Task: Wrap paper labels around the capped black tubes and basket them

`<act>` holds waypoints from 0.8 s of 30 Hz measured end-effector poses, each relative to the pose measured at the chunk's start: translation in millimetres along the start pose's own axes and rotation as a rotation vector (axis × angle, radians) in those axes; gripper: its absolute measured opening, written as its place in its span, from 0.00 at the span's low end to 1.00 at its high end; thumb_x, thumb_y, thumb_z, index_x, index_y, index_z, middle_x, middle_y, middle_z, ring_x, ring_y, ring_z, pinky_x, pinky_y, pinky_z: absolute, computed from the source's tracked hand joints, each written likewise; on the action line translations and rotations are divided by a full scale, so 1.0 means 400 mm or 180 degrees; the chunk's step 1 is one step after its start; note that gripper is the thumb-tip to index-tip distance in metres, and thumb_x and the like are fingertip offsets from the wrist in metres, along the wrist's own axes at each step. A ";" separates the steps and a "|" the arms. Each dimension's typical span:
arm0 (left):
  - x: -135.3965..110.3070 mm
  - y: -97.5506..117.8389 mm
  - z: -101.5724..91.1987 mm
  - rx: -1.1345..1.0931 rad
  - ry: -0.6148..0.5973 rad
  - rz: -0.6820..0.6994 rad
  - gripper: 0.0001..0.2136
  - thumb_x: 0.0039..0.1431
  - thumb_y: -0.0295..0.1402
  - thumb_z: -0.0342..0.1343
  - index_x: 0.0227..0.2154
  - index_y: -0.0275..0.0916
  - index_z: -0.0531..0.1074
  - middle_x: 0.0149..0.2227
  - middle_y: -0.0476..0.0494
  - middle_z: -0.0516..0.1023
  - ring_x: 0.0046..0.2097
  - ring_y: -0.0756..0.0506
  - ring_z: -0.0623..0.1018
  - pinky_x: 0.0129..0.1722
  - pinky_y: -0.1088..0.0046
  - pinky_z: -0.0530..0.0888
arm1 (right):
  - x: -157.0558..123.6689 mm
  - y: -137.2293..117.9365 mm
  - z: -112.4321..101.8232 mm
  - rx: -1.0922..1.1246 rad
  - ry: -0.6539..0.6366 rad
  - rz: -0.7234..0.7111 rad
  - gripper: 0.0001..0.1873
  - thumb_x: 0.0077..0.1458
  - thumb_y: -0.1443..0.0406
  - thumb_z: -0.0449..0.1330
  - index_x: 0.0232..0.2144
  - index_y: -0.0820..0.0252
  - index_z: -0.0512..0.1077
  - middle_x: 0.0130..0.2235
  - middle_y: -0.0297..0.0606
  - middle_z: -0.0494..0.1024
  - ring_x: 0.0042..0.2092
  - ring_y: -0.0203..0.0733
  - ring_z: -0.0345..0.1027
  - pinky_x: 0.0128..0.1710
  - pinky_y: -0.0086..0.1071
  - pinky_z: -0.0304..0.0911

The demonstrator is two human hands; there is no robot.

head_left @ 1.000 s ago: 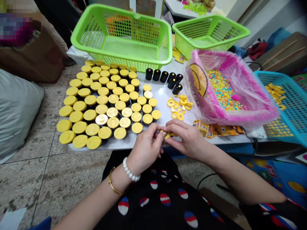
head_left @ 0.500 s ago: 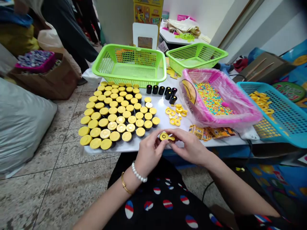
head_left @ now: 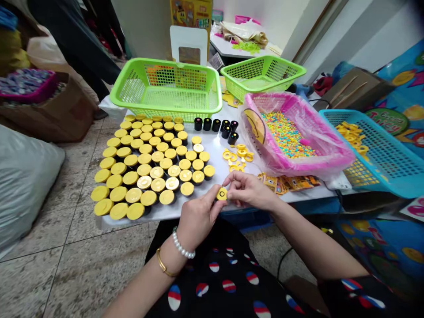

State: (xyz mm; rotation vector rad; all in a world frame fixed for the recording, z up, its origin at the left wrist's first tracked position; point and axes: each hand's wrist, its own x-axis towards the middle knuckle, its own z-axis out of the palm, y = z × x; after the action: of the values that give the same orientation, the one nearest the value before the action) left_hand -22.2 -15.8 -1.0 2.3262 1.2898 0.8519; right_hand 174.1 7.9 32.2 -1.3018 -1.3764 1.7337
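My left hand (head_left: 200,214) pinches a small round yellow cap (head_left: 221,194) with a black ring on its face, near the table's front edge. Fingers of my right hand (head_left: 248,191) are closed at the cap's right edge and hide that side of it. To the left stand many black cups with yellow lids (head_left: 145,169) in rows. Several black cups without lids (head_left: 216,125) stand behind, a coloured spot on top of each. A small pile of yellow ring-shaped pieces (head_left: 243,153) lies just beyond my right hand.
A pink basket (head_left: 300,165) lined with plastic holds small coloured candies. Printed packets (head_left: 281,183) lie before it. A blue basket (head_left: 394,176) with yellow pieces is at right; two green baskets (head_left: 165,110) stand behind. A person's leg (head_left: 73,39) shows at back left.
The yellow piece's tab, visible before, is now hidden by my right fingers, which have closed in on it. The view has shifted slightly, so the table things appear further left.
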 end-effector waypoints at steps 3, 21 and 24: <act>0.004 0.000 0.005 -0.0141 0.0001 0.0031 0.17 0.66 0.38 0.53 0.53 0.36 0.72 0.24 0.48 0.80 0.23 0.50 0.75 0.24 0.77 0.66 | 0.017 -0.016 0.022 -0.0636 0.0099 0.0072 0.16 0.52 0.57 0.65 0.35 0.58 0.63 0.18 0.19 0.65 0.18 0.27 0.54 0.16 0.20 0.46; -0.028 0.005 0.011 0.0145 0.0996 0.0287 0.18 0.65 0.31 0.56 0.56 0.33 0.67 0.33 0.43 0.82 0.25 0.52 0.77 0.25 0.80 0.70 | -0.008 0.015 0.087 -0.0718 0.0472 -0.0495 0.17 0.62 0.52 0.54 0.45 0.56 0.67 0.24 0.29 0.76 0.22 0.36 0.71 0.19 0.26 0.63; -0.024 0.003 0.000 0.0399 0.1062 0.0299 0.19 0.64 0.34 0.58 0.56 0.33 0.69 0.32 0.44 0.83 0.25 0.52 0.78 0.25 0.79 0.70 | -0.016 -0.058 0.017 -0.1874 0.1166 -0.1107 0.11 0.61 0.58 0.57 0.37 0.58 0.74 0.30 0.35 0.80 0.29 0.37 0.74 0.30 0.29 0.67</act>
State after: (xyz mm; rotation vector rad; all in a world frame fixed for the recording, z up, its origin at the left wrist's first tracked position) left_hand -25.3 -24.8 -3.6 2.4311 1.4069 1.2676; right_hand 167.0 6.9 56.2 -1.4686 -1.8198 0.8317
